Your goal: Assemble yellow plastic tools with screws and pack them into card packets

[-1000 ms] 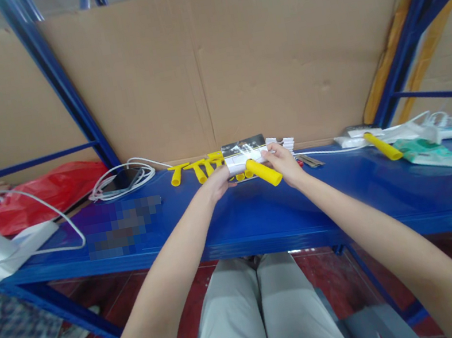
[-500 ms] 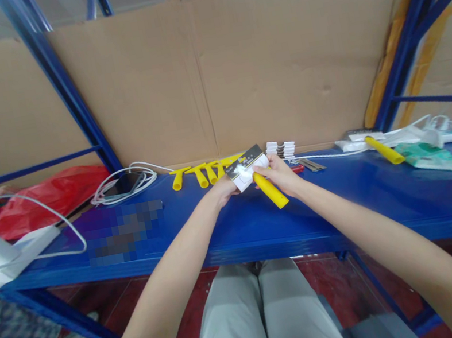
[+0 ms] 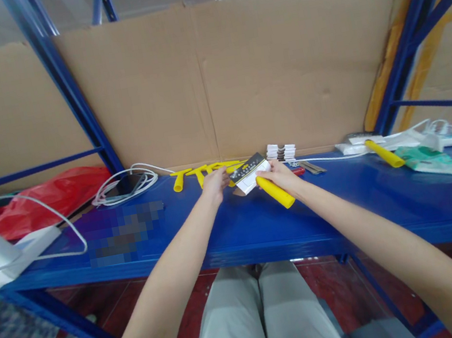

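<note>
A scraper with a yellow handle [image 3: 276, 191] is in my right hand [image 3: 282, 175], whose fingers close round the handle near the head. The scraper's wide head [image 3: 249, 173] carries a black and white printed face and points up and left. My left hand [image 3: 215, 186] is just left of the head, its fingers partly extended and seemingly holding nothing. Whether a fingertip still touches the head's edge is hard to see. Behind my left hand several yellow T-shaped handles [image 3: 178, 181] lie in a row, some partly hidden by it.
Small white folded pieces [image 3: 281, 152] stand by the cardboard wall [image 3: 279, 72], near a red tool [image 3: 297, 171] and thin metal strips [image 3: 312, 166]. Another yellow handle [image 3: 385, 154] and a green packet [image 3: 430, 161] lie right. Cables [image 3: 124, 187], a phone, a red bag [image 3: 44, 204] and a power strip lie left.
My left hand has come away from under the scraper's head and moved slightly left. The scraper, still in my right hand, has shifted a little to the right and down.
</note>
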`<state>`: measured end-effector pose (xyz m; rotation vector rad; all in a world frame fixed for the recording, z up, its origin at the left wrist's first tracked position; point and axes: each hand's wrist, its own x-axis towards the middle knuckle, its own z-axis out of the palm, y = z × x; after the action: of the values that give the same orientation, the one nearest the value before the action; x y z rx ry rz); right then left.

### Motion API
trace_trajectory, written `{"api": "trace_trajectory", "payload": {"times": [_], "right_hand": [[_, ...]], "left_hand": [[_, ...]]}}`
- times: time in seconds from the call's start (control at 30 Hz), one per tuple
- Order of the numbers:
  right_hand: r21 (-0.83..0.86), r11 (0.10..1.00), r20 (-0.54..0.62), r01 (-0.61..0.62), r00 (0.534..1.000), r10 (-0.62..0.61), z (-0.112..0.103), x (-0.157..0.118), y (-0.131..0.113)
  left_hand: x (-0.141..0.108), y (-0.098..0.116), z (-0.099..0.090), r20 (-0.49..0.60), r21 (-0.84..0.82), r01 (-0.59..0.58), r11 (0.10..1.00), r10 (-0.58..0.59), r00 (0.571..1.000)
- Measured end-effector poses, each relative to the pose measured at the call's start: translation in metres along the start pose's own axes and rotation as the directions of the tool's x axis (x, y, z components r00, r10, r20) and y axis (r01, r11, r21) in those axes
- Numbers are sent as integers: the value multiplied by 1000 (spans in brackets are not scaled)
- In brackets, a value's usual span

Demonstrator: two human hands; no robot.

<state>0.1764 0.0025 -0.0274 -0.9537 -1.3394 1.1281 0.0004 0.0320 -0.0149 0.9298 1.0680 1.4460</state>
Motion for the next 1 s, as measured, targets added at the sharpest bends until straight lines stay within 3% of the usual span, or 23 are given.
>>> {"api": "trace_trajectory", "payload": {"times": [0.1, 0.3, 0.53, 0.77, 0.87, 0.93, 1.0], "right_hand": [[33, 999, -19, 10, 1000, -9, -1, 1, -2], [59, 997, -177, 40, 984, -29, -6, 7, -5], [-8, 992, -170, 127, 977, -126, -12, 12, 0], [-195, 978, -227, 73, 967, -118, -11, 18, 11], [-458, 874, -219, 161, 933, -286, -13, 9, 4], [-657, 715, -116, 238, 906, -408, -12, 0, -5], [-788, 555, 30, 267, 917, -398, -10, -10, -12]], "left_hand": [[-2, -2, 3, 39, 70, -23, 997, 21, 999], [-11, -5, 8, 157, 250, -78, 965, 39, 987], [-27, 5, 12, 363, 65, 77, 995, -96, 927], [-31, 5, 16, 179, 30, 26, 999, -31, 983], [-26, 5, 12, 105, -11, 5, 1000, -4, 994], [-23, 6, 10, 71, -18, 0, 1000, 2, 997], [-22, 7, 8, 39, -32, -11, 999, 12, 999]]}}
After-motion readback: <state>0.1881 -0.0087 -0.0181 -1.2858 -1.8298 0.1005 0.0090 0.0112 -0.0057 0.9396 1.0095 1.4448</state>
